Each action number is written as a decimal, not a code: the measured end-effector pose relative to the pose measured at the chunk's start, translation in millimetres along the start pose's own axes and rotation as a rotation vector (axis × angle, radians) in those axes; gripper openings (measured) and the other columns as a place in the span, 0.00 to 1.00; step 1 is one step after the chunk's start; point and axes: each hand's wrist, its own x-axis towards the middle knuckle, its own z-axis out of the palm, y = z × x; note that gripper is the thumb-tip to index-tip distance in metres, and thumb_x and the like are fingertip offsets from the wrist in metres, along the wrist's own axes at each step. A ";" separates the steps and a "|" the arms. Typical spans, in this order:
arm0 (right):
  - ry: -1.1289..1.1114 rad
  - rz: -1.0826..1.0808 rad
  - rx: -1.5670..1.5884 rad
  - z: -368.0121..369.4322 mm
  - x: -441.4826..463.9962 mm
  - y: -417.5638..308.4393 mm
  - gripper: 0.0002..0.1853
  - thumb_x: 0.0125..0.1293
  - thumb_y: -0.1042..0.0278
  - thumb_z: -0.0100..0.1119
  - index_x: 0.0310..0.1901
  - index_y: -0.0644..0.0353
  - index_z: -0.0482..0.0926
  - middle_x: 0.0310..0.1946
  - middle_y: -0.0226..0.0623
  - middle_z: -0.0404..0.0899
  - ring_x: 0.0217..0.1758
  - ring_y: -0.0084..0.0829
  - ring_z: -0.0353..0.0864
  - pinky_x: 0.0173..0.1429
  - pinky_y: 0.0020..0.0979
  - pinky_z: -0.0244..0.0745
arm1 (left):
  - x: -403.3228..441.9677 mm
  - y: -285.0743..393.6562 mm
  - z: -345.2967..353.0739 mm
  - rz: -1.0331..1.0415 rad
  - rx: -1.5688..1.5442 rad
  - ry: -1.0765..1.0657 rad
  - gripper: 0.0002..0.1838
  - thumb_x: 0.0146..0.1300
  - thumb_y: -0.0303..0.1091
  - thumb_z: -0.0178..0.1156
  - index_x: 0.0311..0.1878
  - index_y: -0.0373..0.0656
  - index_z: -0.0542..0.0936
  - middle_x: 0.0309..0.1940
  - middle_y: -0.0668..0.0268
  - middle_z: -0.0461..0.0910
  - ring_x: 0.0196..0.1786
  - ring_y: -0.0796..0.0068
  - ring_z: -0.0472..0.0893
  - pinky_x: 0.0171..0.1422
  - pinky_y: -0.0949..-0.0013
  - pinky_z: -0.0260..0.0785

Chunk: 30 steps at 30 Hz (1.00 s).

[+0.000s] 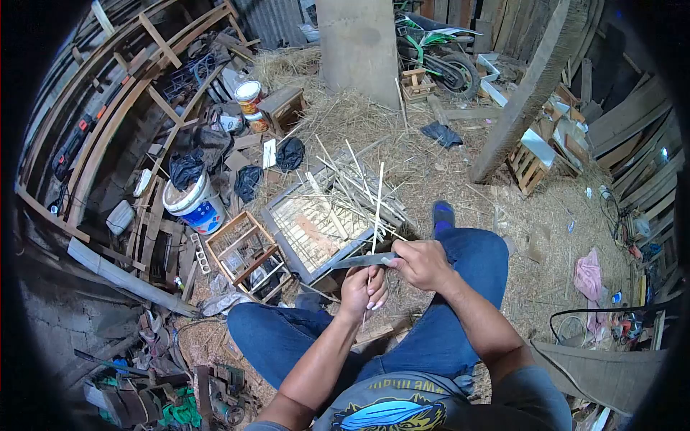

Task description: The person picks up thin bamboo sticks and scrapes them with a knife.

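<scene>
Nearest the camera, a grey shirt (392, 402) with a printed picture ran up to a pair of blue jeans (478, 258), the knees bent and wide apart. Between them, the person's left hand (364, 289) had its fingers curled around a thin stick (377, 208), which stuck out beyond the hand. The right hand (422, 264) had its fingers folded snugly around the handle end of a knife (359, 261). The blade lay crosswise at the stick, just above the left hand; whether it bit into the wood could not be told. Just past the hands, more sticks (352, 188) lay heaped on a dark-edged panel (285, 248), with a wooden cage (241, 251) beside it. Farther left stood a white and blue bucket (198, 208); farther off, a wooden post (528, 86) leaned, and a motorbike (445, 61) stood at the back.
</scene>
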 end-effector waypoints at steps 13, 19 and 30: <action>-0.051 0.349 -0.258 -4.0 5.6 50.5 0.20 0.75 0.43 0.50 0.38 0.53 0.76 0.27 0.45 0.84 0.33 0.54 0.86 0.35 0.57 0.76 | -9.9 -23.2 -11.2 -0.078 -0.136 0.094 0.16 0.84 0.42 0.40 0.37 0.49 0.68 0.13 0.74 0.59 0.08 0.81 0.57 0.12 0.73 0.54; -0.020 0.236 -0.221 5.0 6.4 15.3 0.18 0.73 0.46 0.55 0.39 0.54 0.75 0.26 0.45 0.84 0.30 0.53 0.85 0.31 0.52 0.77 | -13.5 -15.8 -5.3 -0.033 0.132 0.203 0.23 0.83 0.52 0.37 0.59 0.44 0.72 0.14 0.72 0.62 0.09 0.78 0.60 0.14 0.72 0.58; 0.067 0.037 -0.307 -3.0 15.8 13.3 0.18 0.73 0.49 0.55 0.38 0.57 0.75 0.26 0.42 0.84 0.27 0.45 0.86 0.28 0.45 0.80 | -3.2 -1.0 -6.9 -0.028 -0.002 0.109 0.16 0.84 0.49 0.39 0.42 0.51 0.68 0.13 0.72 0.59 0.07 0.80 0.56 0.12 0.73 0.54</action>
